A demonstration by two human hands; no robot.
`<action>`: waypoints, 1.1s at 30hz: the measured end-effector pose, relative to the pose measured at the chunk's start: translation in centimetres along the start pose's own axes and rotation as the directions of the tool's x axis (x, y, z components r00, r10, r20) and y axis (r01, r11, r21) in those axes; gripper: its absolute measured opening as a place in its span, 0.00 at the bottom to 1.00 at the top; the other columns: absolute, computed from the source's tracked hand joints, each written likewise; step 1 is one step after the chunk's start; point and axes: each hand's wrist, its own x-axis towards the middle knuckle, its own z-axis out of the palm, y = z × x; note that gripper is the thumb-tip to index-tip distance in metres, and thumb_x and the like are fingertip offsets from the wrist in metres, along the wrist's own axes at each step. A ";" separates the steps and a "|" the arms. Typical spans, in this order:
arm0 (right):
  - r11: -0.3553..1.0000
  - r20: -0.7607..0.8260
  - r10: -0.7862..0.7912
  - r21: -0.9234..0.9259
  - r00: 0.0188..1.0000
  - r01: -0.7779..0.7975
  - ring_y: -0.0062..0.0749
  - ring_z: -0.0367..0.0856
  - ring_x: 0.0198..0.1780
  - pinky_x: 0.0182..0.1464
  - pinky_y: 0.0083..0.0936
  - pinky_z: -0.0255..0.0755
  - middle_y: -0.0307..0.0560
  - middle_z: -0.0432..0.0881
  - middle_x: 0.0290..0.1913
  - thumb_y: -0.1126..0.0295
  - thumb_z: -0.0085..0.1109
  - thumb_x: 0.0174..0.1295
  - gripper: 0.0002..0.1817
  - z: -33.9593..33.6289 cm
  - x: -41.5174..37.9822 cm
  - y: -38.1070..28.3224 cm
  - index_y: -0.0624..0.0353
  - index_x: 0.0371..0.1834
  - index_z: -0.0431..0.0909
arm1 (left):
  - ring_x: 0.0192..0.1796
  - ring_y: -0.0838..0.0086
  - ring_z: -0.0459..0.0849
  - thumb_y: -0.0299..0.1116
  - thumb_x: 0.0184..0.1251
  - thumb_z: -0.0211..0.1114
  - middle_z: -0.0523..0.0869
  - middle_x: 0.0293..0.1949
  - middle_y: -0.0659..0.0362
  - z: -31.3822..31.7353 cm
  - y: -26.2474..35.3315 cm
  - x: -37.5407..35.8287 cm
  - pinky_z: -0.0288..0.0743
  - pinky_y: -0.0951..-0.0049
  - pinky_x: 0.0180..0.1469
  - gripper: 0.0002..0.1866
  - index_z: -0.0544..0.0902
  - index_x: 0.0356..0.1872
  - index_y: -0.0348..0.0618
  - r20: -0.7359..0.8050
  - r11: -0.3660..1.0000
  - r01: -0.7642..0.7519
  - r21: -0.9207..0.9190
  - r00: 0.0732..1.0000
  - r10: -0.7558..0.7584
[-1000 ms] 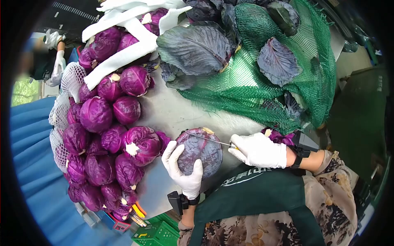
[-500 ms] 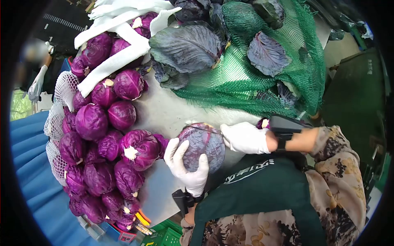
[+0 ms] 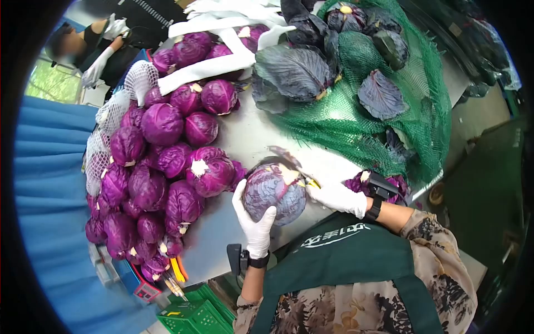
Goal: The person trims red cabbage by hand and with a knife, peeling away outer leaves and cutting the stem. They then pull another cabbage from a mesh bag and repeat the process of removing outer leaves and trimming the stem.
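My left hand point(image 3: 256, 228), in a white glove, is wrapped round the near left side of a red cabbage point(image 3: 272, 197) with a dull bluish outer skin. Its pale stem end faces up and away from me. At the cabbage's right side is my right hand point(image 3: 336, 197), also gloved, with its fingers closed. A small yellow piece point(image 3: 312, 182) shows at those fingertips; I cannot make out what it belongs to. A loose dark leaf point(image 3: 286, 157), blurred, lies or falls just beyond the cabbage.
Peeled purple cabbages point(image 3: 161, 123) are heaped on the left of the metal table point(image 3: 233, 136), with white foam strips point(image 3: 206, 73) and net sleeves point(image 3: 100, 147). A green mesh bag point(image 3: 334, 119) holds leafy cabbages. Green crate point(image 3: 194, 312) below; another person's gloved hand point(image 3: 97, 69) far left.
The view has shifted, so the heap sits further right and higher. The cabbage is turned so its pale stem end shows more. The loose leaf and the yellow piece have come into sight.
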 end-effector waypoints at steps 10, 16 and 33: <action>0.834 -0.063 -0.440 -0.399 0.896 0.381 0.36 0.76 0.60 0.63 0.30 0.68 0.58 0.77 0.60 0.65 0.50 0.69 0.29 -4.5 -2.5 -2.5 0.61 0.72 0.62 | 0.65 0.64 0.69 0.32 0.56 0.73 0.68 0.61 0.52 3.4 -1.2 2.3 0.62 0.64 0.70 0.36 0.67 0.65 0.39 0.109 0.983 -0.125 0.137 0.988 0.110; 0.993 -0.322 -0.043 0.093 0.946 0.077 0.16 0.67 0.19 0.20 0.16 0.64 0.34 0.72 0.25 0.60 0.48 0.73 0.19 -9.4 -1.7 -0.2 0.57 0.61 0.73 | 0.67 0.65 0.68 0.33 0.57 0.70 0.70 0.64 0.52 1.4 -1.7 1.3 0.59 0.63 0.71 0.37 0.66 0.68 0.38 0.152 0.984 -0.041 0.175 0.988 0.014; 0.754 -0.228 -0.431 -0.622 0.873 0.210 0.39 0.84 0.41 0.46 0.29 0.76 0.52 0.83 0.46 0.67 0.55 0.68 0.14 -5.5 -7.6 -2.1 0.58 0.54 0.77 | 0.60 0.70 0.73 0.30 0.56 0.73 0.74 0.56 0.54 2.2 0.2 2.7 0.66 0.67 0.66 0.34 0.66 0.63 0.40 0.229 0.989 0.081 0.123 0.968 -0.108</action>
